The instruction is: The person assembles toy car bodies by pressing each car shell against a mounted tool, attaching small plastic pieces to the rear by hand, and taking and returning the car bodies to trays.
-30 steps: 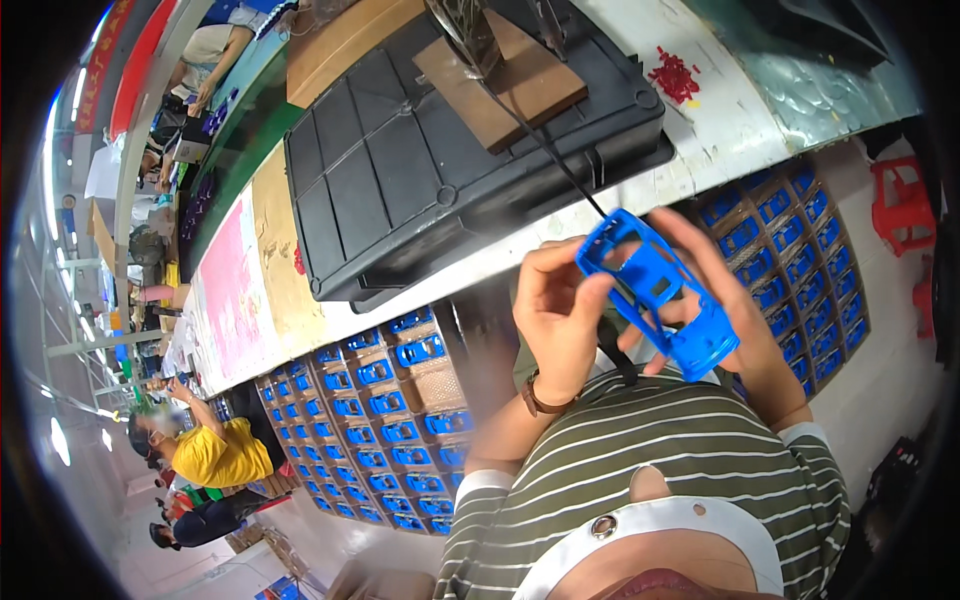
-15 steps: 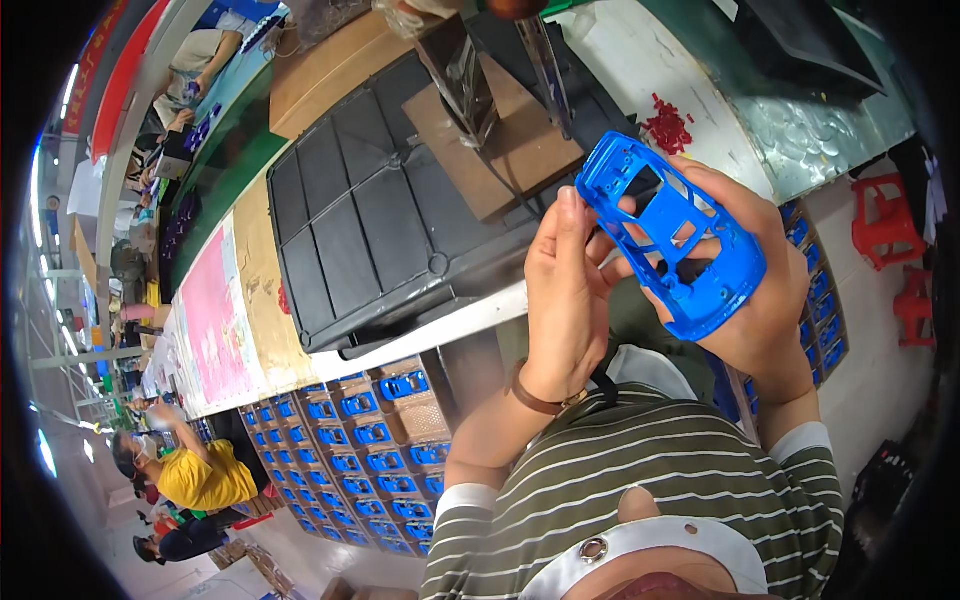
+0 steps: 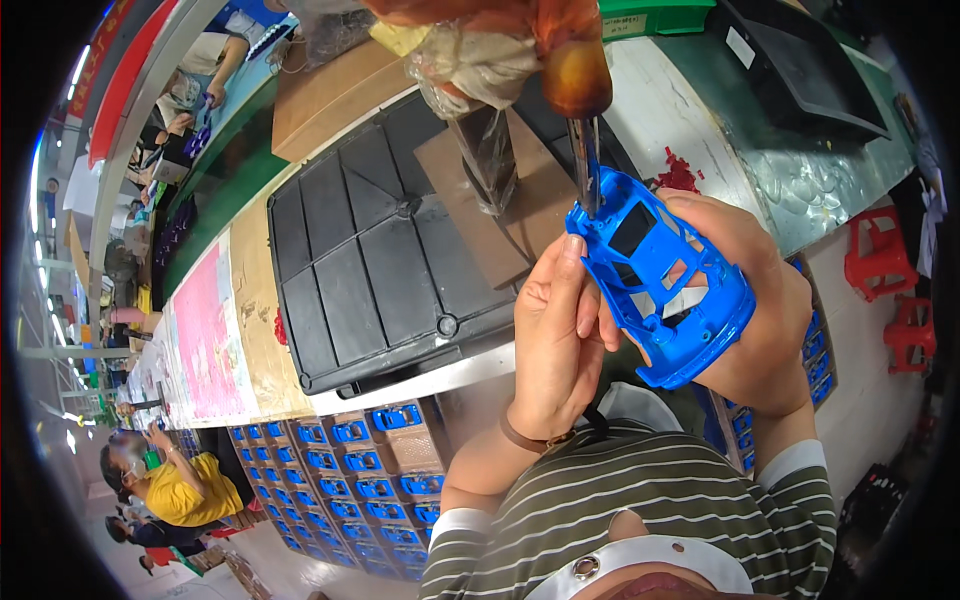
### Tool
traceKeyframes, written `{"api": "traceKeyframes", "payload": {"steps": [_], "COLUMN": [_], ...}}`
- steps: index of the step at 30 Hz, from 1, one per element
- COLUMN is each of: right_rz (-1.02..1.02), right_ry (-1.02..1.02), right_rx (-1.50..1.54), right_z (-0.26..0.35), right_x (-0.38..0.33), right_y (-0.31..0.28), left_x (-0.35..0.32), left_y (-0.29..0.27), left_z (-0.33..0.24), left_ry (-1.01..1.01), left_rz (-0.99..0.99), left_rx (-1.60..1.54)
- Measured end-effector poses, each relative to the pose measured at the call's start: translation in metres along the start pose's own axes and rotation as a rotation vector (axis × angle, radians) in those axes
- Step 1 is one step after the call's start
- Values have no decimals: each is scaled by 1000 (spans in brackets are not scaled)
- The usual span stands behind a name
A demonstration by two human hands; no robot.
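A blue plastic toy car body shell (image 3: 660, 270), with its inside and window openings showing, is held up in front of me. My right hand (image 3: 755, 290) is closed around its right side and underside. My left hand (image 3: 562, 335) is closed with the thumb tip against the shell's left edge near the far end; whether a small part is pinched there I cannot make out. From above, a metal rod tool (image 3: 586, 165) with a rounded amber-brown top reaches down to the far end of the shell, its tip hidden or touching inside.
A black plastic lid or crate (image 3: 370, 250) lies on the bench, with a brown board (image 3: 500, 240) and a plastic-wrapped post (image 3: 485, 165) on it. Red small parts (image 3: 678, 172) are piled beyond. Trays of blue shells (image 3: 370, 480) stand below left; red stools (image 3: 880, 250) right.
The shell and both hands have moved slightly toward me, and the shell's far end is now under the metal rod tool. The view has shifted, showing more of the wrapped fixture above.
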State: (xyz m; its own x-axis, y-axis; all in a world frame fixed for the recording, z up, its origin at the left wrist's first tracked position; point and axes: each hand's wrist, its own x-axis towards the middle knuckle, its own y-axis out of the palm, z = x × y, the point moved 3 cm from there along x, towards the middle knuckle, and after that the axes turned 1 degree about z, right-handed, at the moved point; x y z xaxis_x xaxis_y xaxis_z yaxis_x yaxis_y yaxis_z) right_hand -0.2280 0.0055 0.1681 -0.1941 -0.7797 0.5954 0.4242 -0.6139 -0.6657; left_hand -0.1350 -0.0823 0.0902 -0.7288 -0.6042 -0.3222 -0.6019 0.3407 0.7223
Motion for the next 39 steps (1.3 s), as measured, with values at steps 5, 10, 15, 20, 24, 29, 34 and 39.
{"api": "traceKeyframes", "payload": {"steps": [5,10,15,20,24,29,34,39], "right_rz": [-15,-28,-46,-2,0,-48,-84,-66], "right_ry": [1,82,170,195,196,173,143,168], "right_rx": [10,39,57,79,82,92,57,57], "right_z": [-6,-1,-2,-1,-1,1,0,2], "right_x": [3,5,4,6,6,6,5,6], "right_y": [2,2,-2,-1,-3,0,-1,0], "left_x": [4,5,5,5,6,4,6,5], "left_y": [0,0,3,-3,-4,-6,-4,-5], "left_z": [-1,-3,-1,0,3,4,1,-1], "left_ry": [19,-19,-31,-37,-48,-87,-59,-65], "left_rz": [-28,-39,-32,-27,-21,-67,-19,-41], "left_rx": [17,16,8,-26,-28,-60,-20,-7]}}
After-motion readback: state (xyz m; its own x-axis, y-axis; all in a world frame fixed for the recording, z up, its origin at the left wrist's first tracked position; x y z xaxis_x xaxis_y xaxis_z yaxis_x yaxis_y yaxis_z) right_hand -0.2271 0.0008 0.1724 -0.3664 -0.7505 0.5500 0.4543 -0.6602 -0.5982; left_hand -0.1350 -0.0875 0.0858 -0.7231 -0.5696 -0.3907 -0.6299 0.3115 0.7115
